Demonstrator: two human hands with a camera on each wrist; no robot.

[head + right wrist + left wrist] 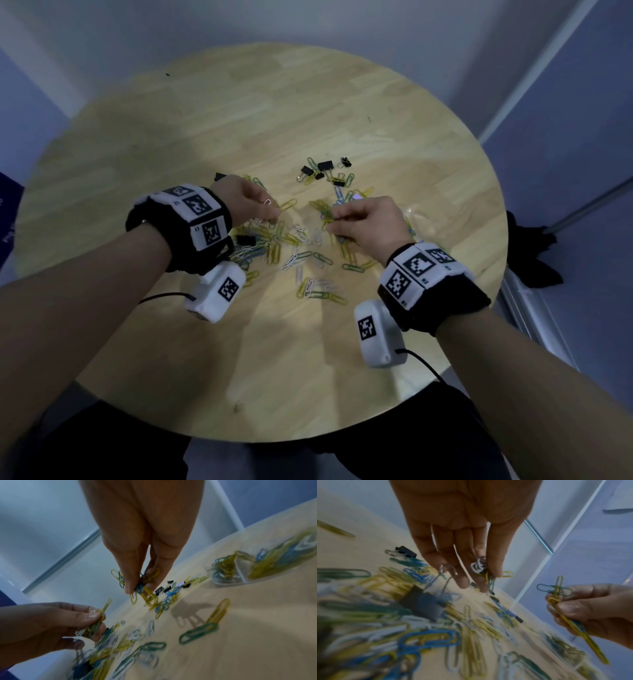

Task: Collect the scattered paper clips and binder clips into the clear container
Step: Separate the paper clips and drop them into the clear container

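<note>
Coloured paper clips lie scattered over the middle of the round wooden table, with black binder clips in a small group beyond them. My left hand hovers over the pile and pinches a small bunch of white, yellow and green clips. My right hand pinches several yellow, green and blue clips just above the table. The clear container, divided into compartments, stands to the right of my right hand and holds clips; in the head view it is faint and partly hidden by that hand.
One black binder clip lies among the clips under my left hand, another just beyond that wrist. A dark cloth hangs past the table's right edge. Bare wood lies at the far and near sides of the table.
</note>
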